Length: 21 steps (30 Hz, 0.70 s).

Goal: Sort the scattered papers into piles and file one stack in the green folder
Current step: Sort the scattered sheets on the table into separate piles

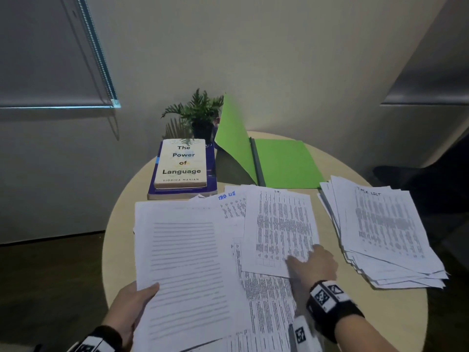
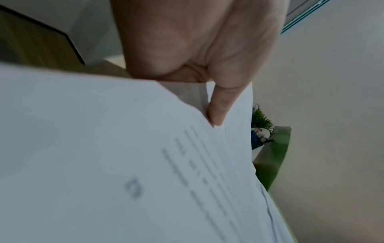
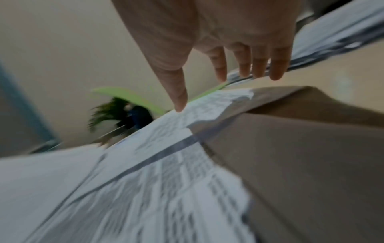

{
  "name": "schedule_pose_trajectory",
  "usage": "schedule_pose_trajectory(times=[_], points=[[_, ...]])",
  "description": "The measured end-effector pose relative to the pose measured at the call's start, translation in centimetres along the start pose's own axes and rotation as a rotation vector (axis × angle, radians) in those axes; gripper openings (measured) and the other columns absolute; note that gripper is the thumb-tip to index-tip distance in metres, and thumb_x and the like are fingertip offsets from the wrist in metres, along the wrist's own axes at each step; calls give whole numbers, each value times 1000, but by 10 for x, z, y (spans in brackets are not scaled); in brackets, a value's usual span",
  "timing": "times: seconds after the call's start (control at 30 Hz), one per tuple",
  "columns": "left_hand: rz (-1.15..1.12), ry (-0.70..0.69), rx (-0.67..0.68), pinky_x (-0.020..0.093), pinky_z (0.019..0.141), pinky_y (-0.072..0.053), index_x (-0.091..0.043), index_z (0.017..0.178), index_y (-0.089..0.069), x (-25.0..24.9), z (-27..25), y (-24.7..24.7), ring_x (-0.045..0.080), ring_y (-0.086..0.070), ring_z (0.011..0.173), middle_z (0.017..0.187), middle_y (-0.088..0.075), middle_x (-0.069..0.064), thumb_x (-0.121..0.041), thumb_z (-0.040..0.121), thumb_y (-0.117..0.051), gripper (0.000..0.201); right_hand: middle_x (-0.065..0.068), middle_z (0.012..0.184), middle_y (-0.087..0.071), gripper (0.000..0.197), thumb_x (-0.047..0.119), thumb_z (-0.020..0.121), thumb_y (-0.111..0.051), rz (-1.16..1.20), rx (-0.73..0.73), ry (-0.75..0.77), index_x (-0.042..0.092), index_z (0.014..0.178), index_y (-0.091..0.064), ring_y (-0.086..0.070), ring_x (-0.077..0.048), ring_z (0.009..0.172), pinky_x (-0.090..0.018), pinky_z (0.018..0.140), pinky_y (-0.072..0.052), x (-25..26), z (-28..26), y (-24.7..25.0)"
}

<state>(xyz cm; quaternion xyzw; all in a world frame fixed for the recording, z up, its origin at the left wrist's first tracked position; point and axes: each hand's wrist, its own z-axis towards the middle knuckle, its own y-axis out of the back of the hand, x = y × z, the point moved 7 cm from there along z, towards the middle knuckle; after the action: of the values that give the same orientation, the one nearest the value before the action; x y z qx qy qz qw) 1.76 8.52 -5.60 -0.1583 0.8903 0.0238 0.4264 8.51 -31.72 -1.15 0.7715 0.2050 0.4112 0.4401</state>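
Observation:
My left hand (image 1: 137,301) grips a stack of text pages (image 1: 187,270) by its lower left corner, thumb (image 2: 218,108) on top, lifted over the table. My right hand (image 1: 312,260) is spread over a loose table-printed sheet (image 1: 279,224), thumb (image 3: 178,98) touching it, fingers (image 3: 259,65) straight. More printed sheets (image 1: 269,306) lie scattered beneath. A sorted pile (image 1: 385,232) headed "Task List" sits at the right. The green folder (image 1: 284,163) lies open at the back, its left cover (image 1: 231,133) standing up.
Two stacked books (image 1: 182,166) sit at the back left of the round beige table (image 1: 396,308), with a small potted plant (image 1: 200,115) behind them against the wall. A dark chair (image 1: 418,181) stands off the table's right side.

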Motion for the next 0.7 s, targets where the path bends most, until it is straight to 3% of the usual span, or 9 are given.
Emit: schedule_pose_trajectory(times=[0.1,0.17,0.27,0.33,0.43,0.53,0.63,0.7], points=[[17,-11,-60,48,95,-44,5,123,-55,-5,-1,21,40,-61,104,117,-63,24,-1,90,-56,34,-23,132,-48,91,42,70,-76,0,41,-159,0,138,-32,-46,-41,121,-48,95,-47,-14,19,8],[24,-7,-88,46,92,-45,3,121,-57,-5,-2,33,38,-62,99,115,-64,23,-2,90,-57,31,-24,123,-54,81,28,74,-76,32,101,-196,-3,134,-32,-54,-40,111,-46,89,-51,-19,27,3],[23,12,-119,48,93,-45,6,122,-57,-2,-1,47,38,-62,99,117,-64,23,-4,90,-58,34,-21,111,-59,58,11,83,-64,101,166,-179,-4,132,-38,-59,-36,99,-36,78,-50,-25,33,-4],[17,13,-117,46,91,-45,5,122,-57,-2,-1,50,39,-62,101,116,-64,23,-4,90,-58,33,-23,118,-62,44,9,86,-59,118,163,-146,-5,127,-50,-58,-33,98,-32,80,-45,-29,38,0],[24,3,-114,48,95,-44,4,121,-58,-3,0,53,39,-62,103,115,-65,21,-5,91,-57,31,-22,106,-68,19,11,87,-58,185,156,-85,-4,98,-62,-61,-34,93,-34,82,-47,-30,39,7],[24,-6,-110,50,98,-43,3,121,-58,-5,-1,55,39,-62,104,115,-65,21,-6,91,-56,31,-16,97,-67,14,13,88,-60,214,224,-48,-1,89,-62,-63,-34,100,-34,85,-47,-37,26,7],[5,-3,-90,46,92,-44,1,121,-57,-6,-3,53,38,-61,104,115,-64,21,-6,93,-54,29,-20,98,-71,14,10,84,-63,208,292,-64,-3,82,-67,-66,-34,94,-37,85,-50,-53,-1,-1],[0,-8,-84,45,91,-44,0,121,-57,-6,-3,52,38,-60,105,116,-64,21,-6,93,-54,29,-20,95,-72,17,9,80,-65,150,311,-65,-5,87,-69,-67,-32,88,-38,81,-53,-61,-19,-7]])
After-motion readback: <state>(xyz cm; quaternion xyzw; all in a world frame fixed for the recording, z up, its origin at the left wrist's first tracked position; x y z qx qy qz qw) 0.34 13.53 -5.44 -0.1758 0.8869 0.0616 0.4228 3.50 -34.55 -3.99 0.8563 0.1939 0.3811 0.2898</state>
